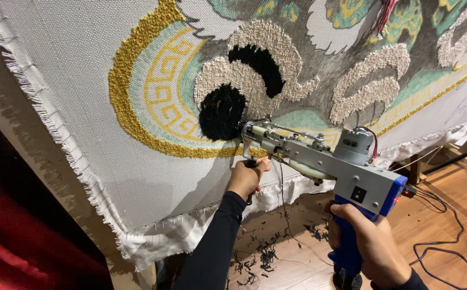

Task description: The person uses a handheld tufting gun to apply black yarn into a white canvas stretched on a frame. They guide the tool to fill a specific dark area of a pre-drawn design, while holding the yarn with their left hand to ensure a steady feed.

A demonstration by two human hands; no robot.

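A grey and blue tufting gun [334, 162] is pressed with its needle tip against a stretched white backing cloth [72, 80]. My right hand [370, 241] is wrapped around the gun's blue rear grip. My left hand [247, 176] clasps the gun's front handle just under the needle. The tip touches a black tufted patch [221, 111] inside a cream swirl [220, 75], beside a gold ring and pale green key-pattern band [158, 94]. A black yarn strand hangs down from the gun.
Black yarn scraps [266, 258] litter the wooden floor [448, 204]. A black power cable [448, 241] loops over the floor at right. The cloth's frayed lower edge [153, 236] hangs over a wooden frame. A dark red surface [24, 236] lies at left.
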